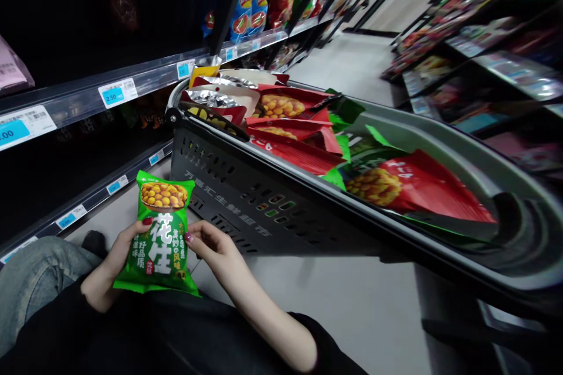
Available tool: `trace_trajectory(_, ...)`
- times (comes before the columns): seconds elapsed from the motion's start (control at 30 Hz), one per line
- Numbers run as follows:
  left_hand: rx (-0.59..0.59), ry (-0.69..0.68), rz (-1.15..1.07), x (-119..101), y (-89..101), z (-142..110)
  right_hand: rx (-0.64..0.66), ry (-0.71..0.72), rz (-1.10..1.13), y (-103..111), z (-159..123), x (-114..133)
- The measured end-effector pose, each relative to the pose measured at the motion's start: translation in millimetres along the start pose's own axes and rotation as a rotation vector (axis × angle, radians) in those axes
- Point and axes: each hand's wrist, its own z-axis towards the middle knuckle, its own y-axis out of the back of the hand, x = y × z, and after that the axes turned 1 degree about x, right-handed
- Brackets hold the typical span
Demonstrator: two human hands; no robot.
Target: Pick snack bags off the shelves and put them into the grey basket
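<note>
Although the basket (pixel 211 187), at two o'clock from the bag (pixel 162 240), already holds a heap of red packs (pixel 440 187), with green packs (pixel 345 149) among them and silver packs (pixel 222 99) at its left end, the bag itself is outside, so the handling of this one looks unfinished. Nothing shown tells how many more are left, nor whether it belongs in the basket or on the shelf (pixel 79 104) at eleven o'clock.

The bag is at eight o'clock in the view, roughly upright between the hands, its printed front toward the camera. The left hand (pixel 115 261) grasps its nine o'clock side, thumb across the front, other fingers hidden. The right hand (pixel 215 246) seems to pinch the three o'clock edge; how firmly, I cannot tell. The bag's one o'clock corner overlaps the basket; whether they touch is unclear.
</note>
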Motion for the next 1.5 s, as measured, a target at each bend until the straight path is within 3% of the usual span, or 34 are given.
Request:
trace_trajectory(0.43, 0.023, -0.012, -0.006, 0.4, 2.4, 0.9, 0.005, -0.011, -0.037, -1.7, 0.1, -0.2)
trace_trajectory(0.73, -0.075, -0.042, -0.029, 0.1, 1.6, 2.2, -0.002, -0.029, -0.042, -0.5, 0.8, 1.7)
trace_trajectory(1.5, 0.0, -0.015, -0.027, 3.3, 2.9, 0.4, 0.022, 0.001, -0.03, 0.7, 2.6, -2.5)
